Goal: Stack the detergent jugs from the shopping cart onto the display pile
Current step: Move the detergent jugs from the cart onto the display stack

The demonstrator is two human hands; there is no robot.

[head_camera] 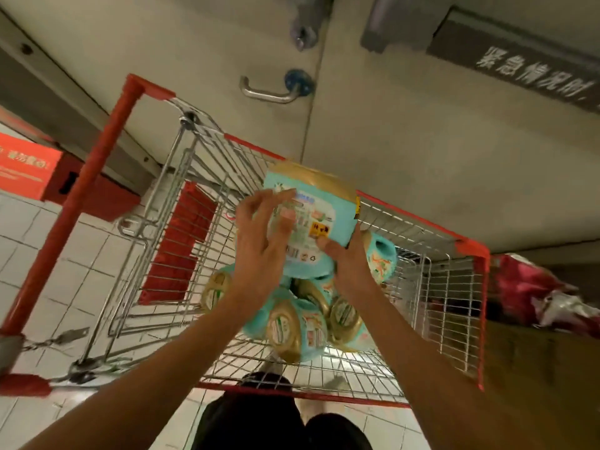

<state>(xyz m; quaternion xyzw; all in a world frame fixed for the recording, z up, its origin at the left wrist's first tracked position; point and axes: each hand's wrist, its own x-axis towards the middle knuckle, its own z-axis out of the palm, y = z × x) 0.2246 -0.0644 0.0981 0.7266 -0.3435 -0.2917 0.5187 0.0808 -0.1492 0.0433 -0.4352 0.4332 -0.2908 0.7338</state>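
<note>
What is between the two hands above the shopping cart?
In the head view, one turquoise detergent jug, held between the left hand and right hand.

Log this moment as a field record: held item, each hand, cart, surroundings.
held item: teal detergent jug, gold cap, lifted above the cart's load
left hand: holds the jug's left side, fingers spread over the label
right hand: grips its lower right, thumb on the label
shopping cart: red-framed wire basket, several more jugs lying inside
behind: grey door with lever handle
</note>
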